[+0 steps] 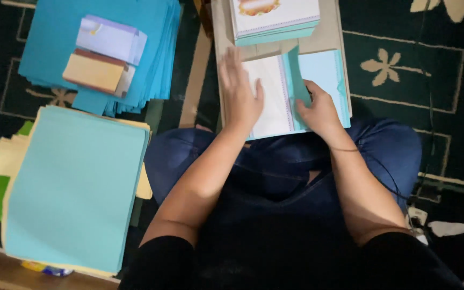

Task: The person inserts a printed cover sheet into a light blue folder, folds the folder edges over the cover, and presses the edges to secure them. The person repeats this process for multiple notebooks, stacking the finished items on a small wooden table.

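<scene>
The left hand [240, 96] lies flat, fingers spread, on a white printed sheet [269, 99]. The right hand [318, 110] pinches its folded light-blue flap [298, 75].

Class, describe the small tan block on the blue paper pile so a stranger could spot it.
Find the fanned stack of bright blue sheets at upper left. Two small blocks lie on it; the tan block is the nearer one, with a brown upper edge, unlike the pale lilac-white block beyond it.

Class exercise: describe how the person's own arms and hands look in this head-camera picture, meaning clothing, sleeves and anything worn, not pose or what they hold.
Both forearms are bare. Short black sleeves end above the elbows. The left hand and right hand wear no gloves; no rings or watch can be made out. A thin dark cord crosses the right forearm.
</scene>
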